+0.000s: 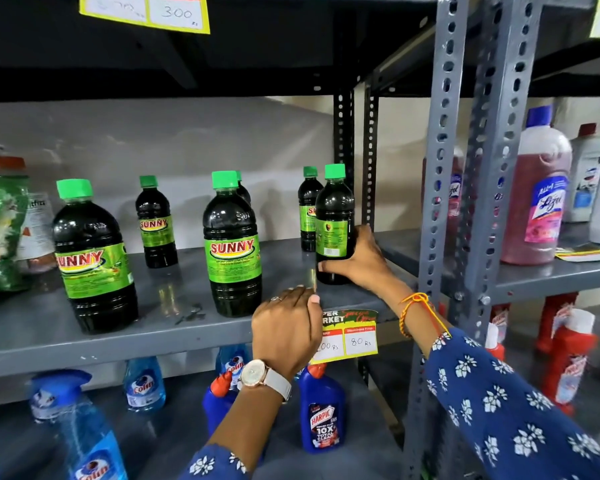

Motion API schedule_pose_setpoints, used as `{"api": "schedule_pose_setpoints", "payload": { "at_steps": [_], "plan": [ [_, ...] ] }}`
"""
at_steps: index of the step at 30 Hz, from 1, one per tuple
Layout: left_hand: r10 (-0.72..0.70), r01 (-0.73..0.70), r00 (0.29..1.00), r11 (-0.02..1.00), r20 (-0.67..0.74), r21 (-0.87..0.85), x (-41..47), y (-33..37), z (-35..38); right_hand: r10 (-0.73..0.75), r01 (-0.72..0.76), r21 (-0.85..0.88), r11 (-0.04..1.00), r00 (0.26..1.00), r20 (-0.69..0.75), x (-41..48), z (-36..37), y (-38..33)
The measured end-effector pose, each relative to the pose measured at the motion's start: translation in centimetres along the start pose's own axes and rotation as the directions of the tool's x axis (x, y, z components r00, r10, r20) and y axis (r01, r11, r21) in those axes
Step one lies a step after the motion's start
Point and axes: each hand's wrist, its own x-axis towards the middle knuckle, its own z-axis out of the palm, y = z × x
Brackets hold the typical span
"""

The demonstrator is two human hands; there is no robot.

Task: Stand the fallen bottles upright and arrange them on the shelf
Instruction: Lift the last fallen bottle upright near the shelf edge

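Several dark Sunny bottles with green caps stand upright on the grey middle shelf [174, 327]. A large bottle [92, 258] is at the front left, another large bottle [232, 247] at the centre. A small bottle [156, 225] stands further back, and another small bottle [307, 211] is near the rear right. My right hand [359, 259] grips a small bottle [334, 223] low on its body, upright at the shelf's right end. My left hand [286, 329] rests on the shelf's front edge, fingers curled, wearing a watch.
Grey slotted uprights [437, 202] stand right of the held bottle. A price tag [352, 336] hangs on the shelf edge. Blue Colin sprays [144, 384] and a Harpic bottle [323, 410] sit below. Pink Lizol bottle [534, 202] is on the right rack; green packets [0, 223] at left.
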Motion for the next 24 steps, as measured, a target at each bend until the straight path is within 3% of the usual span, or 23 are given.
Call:
{"api": "schedule_pose_setpoints", "payload": {
  "at_steps": [7, 14, 24],
  "plan": [
    [0.012, -0.011, 0.999, 1.0, 0.03, -0.011, -0.05, -0.1, 0.09, 0.011, -0.036, 0.231, 0.972, 0.994, 0.112, 0.33, -0.24, 0.39],
    [0.006, -0.005, 0.997, 1.0, 0.071, -0.01, -0.08, -0.2, 0.26, 0.062, -0.092, 0.263, 0.961, 0.991, 0.119, 0.59, -0.23, 0.76],
    [0.0, 0.001, 0.994, 1.0, 0.108, -0.012, -0.09, -0.22, 0.17, 0.026, -0.058, 0.255, 0.965, 0.992, 0.127, 0.72, -0.22, 0.99]
  ]
}}
